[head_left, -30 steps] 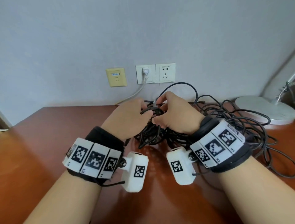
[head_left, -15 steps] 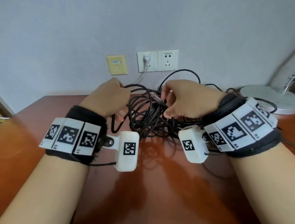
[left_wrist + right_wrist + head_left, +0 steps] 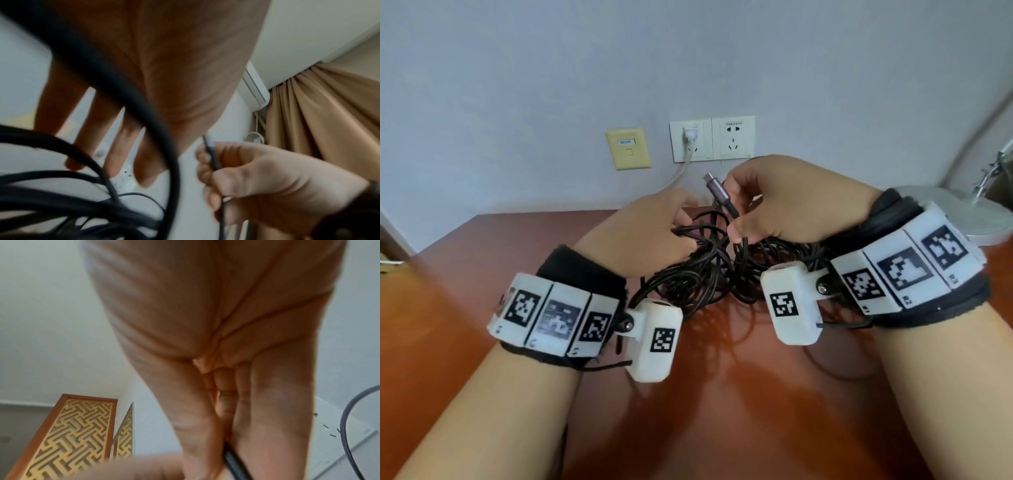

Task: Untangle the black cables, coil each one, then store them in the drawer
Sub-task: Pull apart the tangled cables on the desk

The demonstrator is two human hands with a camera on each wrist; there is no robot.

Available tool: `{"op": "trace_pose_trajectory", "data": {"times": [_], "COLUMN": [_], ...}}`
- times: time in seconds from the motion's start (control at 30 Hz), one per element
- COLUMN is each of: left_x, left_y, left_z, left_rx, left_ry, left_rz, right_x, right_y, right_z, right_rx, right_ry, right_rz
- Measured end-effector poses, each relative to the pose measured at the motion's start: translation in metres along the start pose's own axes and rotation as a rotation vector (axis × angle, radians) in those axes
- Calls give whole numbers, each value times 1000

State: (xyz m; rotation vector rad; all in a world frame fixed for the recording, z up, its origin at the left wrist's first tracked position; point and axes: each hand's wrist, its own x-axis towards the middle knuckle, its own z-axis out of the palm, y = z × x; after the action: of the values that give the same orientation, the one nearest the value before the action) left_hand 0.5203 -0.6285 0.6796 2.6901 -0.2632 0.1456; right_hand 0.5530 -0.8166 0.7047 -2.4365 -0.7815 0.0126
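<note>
At the left of the desk (image 3: 482, 342), a person's left hand (image 3: 640, 236) is hooking its fingers, spread rather than clenched in the left wrist view, through loops of the tangle of black cables (image 3: 705, 274), which is hanging from those fingers onto the red-brown wood between the two wrists. Just right of those fingers, the right hand (image 3: 784, 205) is pinching one cable end, with the metal plug (image 3: 717, 188) sticking up and leftward above its thumb and forefinger. The untangling is plainly at an early stage: nothing is coiled and no drawer is in view. To do this step well, the right hand should probably be feeding the plug back along its own strand, loop by loop, while the left is keeping the bundle slack; pulling hard would likely be tightening the knot. Beyond the fingertips, the wall is standing close, with a yellow plate (image 3: 628, 148) and a socket panel (image 3: 711, 138) carrying a white plug (image 3: 691, 134) and lead, so lifting forward is cramped. Open desk is lying nearer the body and out past the left fingers. Well right of the right hand, a lamp base (image 3: 983, 219) is crowding that side.
</note>
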Motion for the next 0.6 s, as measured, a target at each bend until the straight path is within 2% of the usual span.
{"op": "trace_pose_trajectory", "data": {"times": [0.13,0.3,0.4,0.5,0.6], "left_x": [5,10,12,15,16], "left_y": [-20,-27,-22,-24,-39], "left_z": [5,15,26,27,11], "left_rx": [156,110,91,115,25], "left_ry": [-138,-342,-416,-335,-147], "left_rz": [-54,-56,-42,-23,-120], "right_x": [-6,-8,-6,-8,-10], "right_y": [9,16,18,17,14], "right_z": [-13,-22,-17,-14,-13], "right_rx": [-2,-28,27,136,189], "right_ry": [26,80,8,-90,-124], "right_rz": [11,17,68,129,133]}}
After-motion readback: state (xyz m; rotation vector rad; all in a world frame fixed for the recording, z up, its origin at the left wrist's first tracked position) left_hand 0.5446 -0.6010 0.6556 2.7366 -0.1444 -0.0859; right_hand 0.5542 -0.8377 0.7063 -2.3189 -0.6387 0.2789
